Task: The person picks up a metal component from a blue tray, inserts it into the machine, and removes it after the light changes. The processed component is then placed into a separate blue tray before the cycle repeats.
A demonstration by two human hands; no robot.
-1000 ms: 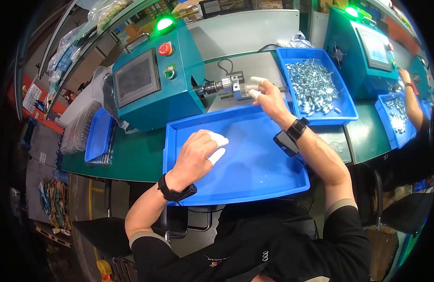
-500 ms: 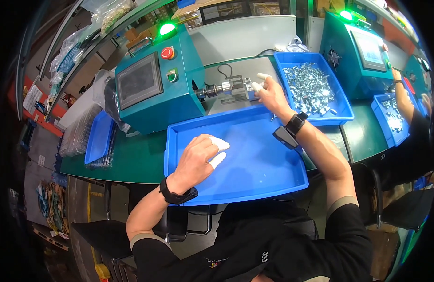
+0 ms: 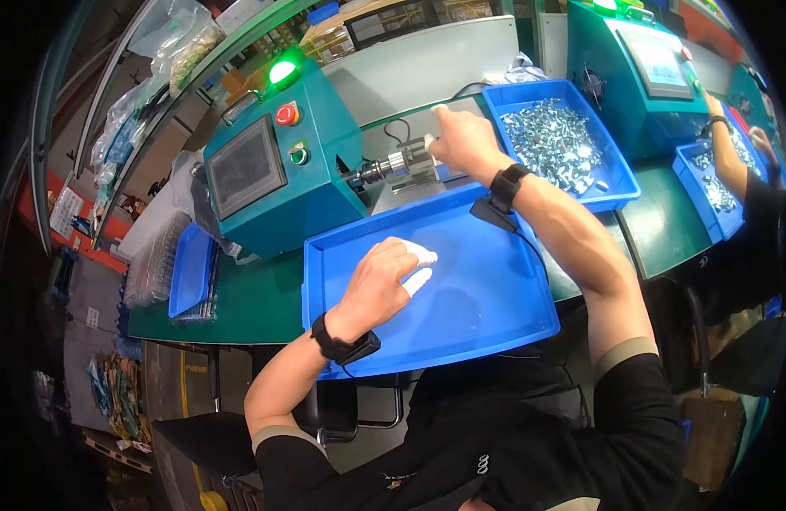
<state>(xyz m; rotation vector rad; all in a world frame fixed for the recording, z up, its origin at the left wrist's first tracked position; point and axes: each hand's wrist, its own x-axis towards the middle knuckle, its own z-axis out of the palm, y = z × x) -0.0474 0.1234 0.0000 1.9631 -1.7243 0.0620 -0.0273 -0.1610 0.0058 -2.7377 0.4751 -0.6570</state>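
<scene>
Blue tray (image 3: 495, 298) sits at the surface's near edge, left hand (image 3: 378, 283) resting loosely curled and empty inside; right hand (image 3: 458, 143) pinches at the machine's metal chuck (image 3: 399, 163), steadying something I cannot make out.

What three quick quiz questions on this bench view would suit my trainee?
1. True or false: the right hand is at the metal fixture of the teal machine.
2. Where is the left hand? A) over the big blue tray B) in the bin of metal parts
3. What colour is the lit lamp on top of the machine?
Key: 1 true; 2 A; 3 green.
</scene>
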